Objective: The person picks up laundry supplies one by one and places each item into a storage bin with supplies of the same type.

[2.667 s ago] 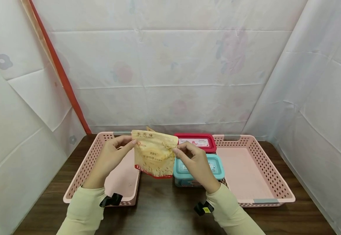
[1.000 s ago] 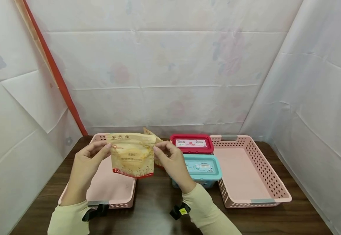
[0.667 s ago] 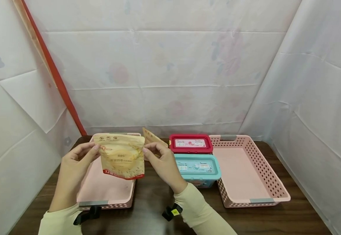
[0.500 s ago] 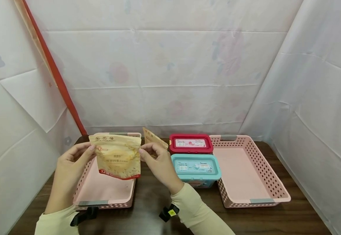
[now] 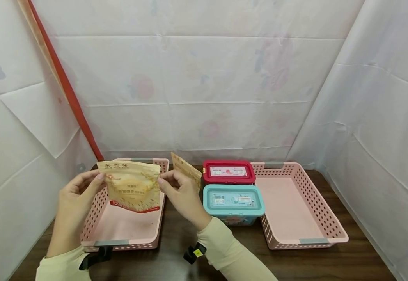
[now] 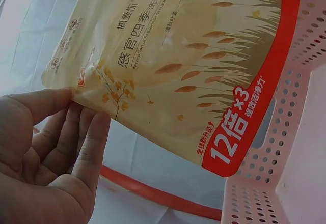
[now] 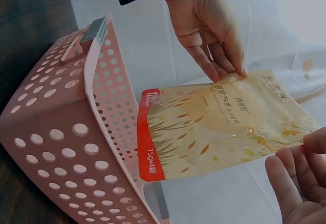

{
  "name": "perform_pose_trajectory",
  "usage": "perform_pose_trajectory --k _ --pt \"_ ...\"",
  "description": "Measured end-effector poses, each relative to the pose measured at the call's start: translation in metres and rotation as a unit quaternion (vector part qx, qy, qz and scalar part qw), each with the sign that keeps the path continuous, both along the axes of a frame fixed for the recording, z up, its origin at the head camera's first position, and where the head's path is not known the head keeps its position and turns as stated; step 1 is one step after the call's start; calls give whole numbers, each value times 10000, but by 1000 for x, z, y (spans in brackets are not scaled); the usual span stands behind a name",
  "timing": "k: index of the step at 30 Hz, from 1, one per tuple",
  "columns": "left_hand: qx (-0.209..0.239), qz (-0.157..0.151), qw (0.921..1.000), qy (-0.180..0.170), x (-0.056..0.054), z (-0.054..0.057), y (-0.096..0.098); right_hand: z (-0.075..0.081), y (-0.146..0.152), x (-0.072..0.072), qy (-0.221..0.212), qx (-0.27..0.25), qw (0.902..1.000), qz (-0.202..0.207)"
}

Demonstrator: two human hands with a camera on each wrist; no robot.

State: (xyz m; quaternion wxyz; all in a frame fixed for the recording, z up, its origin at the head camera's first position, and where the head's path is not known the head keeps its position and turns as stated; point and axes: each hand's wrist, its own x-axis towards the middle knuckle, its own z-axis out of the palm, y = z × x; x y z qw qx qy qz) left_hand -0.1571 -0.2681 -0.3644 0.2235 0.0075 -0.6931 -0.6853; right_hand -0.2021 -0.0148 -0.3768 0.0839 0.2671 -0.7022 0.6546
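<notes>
A yellow laundry capsule pouch with a red bottom band hangs upright over the left pink basket. My left hand pinches its left edge between thumb and fingers. At the opposite edge, my right hand pinches it near the top. The left wrist view shows the pouch from close by, with the left hand at its edge. In the right wrist view, the pouch is above the basket wall.
A second yellow pouch stands behind my right hand. Right of it are a red-lidded box and, nearer, a teal-lidded box. Another pink basket sits at the right of the dark wooden table. White cloth surrounds the table.
Both hands have carried the pouch leftward from the middle of the table to above the left basket. The second pouch behind it has come into fuller view.
</notes>
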Motion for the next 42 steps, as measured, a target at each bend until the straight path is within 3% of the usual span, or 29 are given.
perform_pose_trajectory --k 6,10,13,16,19,26,32,42 --pt "-126 190 9996 -195 -4 0 -2 -3 -5 -5 93 298 9992 -253" --pt "-665 478 9960 -356 -11 0 -6 -7 -11 -12 82 387 9988 -272" --pt "-1531 873 9833 -447 -17 0 -11 -10 -17 -18 143 442 9983 -341" --pt "-2406 1216 9613 -562 -20 1 -15 -13 -21 -25 258 546 9969 -506" --pt "-2877 1344 9455 -716 -24 5 -18 -15 -25 -33 358 640 9953 -637" --pt "-3151 1305 9329 -1158 -37 13 -20 -16 -30 -49 280 521 9963 -629" --pt "-3388 1477 9226 -1101 -57 12 -17 -17 -32 -59 -235 469 9967 -625" --pt "-3255 1462 9248 -1319 -78 0 -16 -19 -34 -69 -395 940 9925 -672"
